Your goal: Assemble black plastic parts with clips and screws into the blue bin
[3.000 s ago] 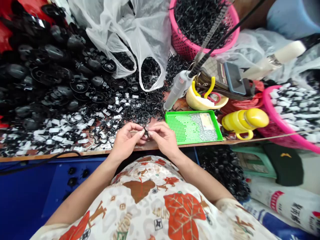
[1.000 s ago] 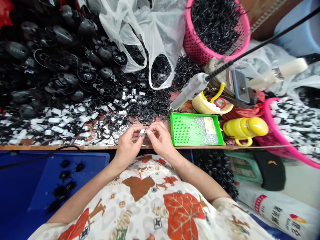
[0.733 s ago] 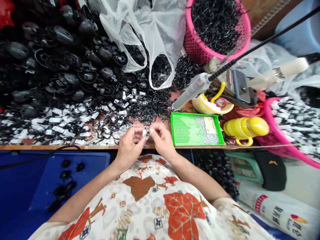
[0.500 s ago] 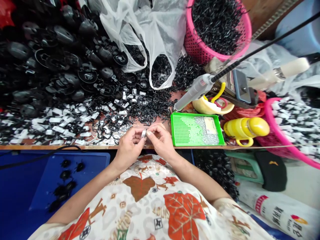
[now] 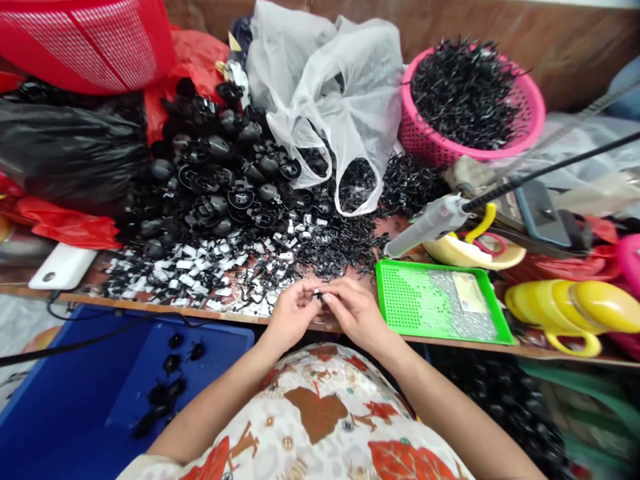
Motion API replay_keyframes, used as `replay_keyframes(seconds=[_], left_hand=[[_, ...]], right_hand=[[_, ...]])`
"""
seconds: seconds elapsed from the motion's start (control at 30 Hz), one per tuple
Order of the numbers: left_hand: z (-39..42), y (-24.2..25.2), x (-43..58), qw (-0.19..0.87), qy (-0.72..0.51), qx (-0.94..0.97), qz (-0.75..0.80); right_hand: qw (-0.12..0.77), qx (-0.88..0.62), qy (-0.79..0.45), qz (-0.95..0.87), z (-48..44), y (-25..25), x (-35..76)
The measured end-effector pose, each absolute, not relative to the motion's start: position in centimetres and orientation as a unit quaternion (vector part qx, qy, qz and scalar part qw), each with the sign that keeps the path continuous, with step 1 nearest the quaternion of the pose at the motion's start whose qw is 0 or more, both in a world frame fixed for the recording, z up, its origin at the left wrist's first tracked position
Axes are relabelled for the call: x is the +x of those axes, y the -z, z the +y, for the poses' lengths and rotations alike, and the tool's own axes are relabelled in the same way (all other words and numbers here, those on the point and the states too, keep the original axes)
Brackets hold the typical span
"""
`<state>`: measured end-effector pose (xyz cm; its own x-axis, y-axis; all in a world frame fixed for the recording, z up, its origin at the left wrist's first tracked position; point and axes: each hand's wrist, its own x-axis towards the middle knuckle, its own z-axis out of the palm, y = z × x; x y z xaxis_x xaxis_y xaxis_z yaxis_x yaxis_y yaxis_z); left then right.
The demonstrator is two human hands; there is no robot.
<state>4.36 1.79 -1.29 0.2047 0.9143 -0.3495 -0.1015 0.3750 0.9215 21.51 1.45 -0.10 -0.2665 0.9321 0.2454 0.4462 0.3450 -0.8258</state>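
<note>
My left hand (image 5: 295, 310) and my right hand (image 5: 355, 310) meet fingertip to fingertip at the front edge of the bench. Between them is a small black-and-white plastic part (image 5: 317, 295), pinched by the thumb and fingers of both; its exact shape is mostly covered. Just beyond my hands lie small black plastic pieces (image 5: 330, 250) in a loose heap. Left of these spreads a pile of white-and-black clip-like parts (image 5: 187, 267). A green tray (image 5: 407, 327) with tiny silvery pieces and a card in it stands right of my right hand.
Black round housings (image 5: 215, 173) are heaped behind the white parts. A pink basket (image 5: 407, 110) of black pieces stands at the back. A grey electric screwdriver (image 5: 427, 223) hangs above the tray. A yellow bottle (image 5: 560, 303) lies at right; a blue bin (image 5: 60, 400) sits below left.
The camera view has turned left and up, so the bench things appear farther right and lower. My hands still pinch the small part, which shows more black now.
</note>
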Motion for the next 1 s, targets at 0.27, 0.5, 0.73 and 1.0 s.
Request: replay_keyframes(seconds=[0.27, 0.5, 0.73, 1.0], left_hand=[[5.4, -0.9, 3.6, 0.468, -0.371, 0.594, 0.539], [13.7, -2.0, 0.6, 0.015, -0.310, 0.748, 0.586], [11.4, -2.2, 2.2, 0.122, -0.464, 0.726, 0.493], [6.6, 0.3, 3.0, 0.402, -0.370, 0.702, 0.456]], right_hand=[[0.360, -0.478, -0.077, -0.798, 2.7, 0.8, 21.6], [0.429, -0.492, -0.139, -0.745, 2.2, 0.4, 22.5], [0.499, -0.510, -0.250, -0.654, 0.2, -1.2, 22.0], [0.540, -0.486, -0.333, -0.601, 0.3, -1.4, 22.3]])
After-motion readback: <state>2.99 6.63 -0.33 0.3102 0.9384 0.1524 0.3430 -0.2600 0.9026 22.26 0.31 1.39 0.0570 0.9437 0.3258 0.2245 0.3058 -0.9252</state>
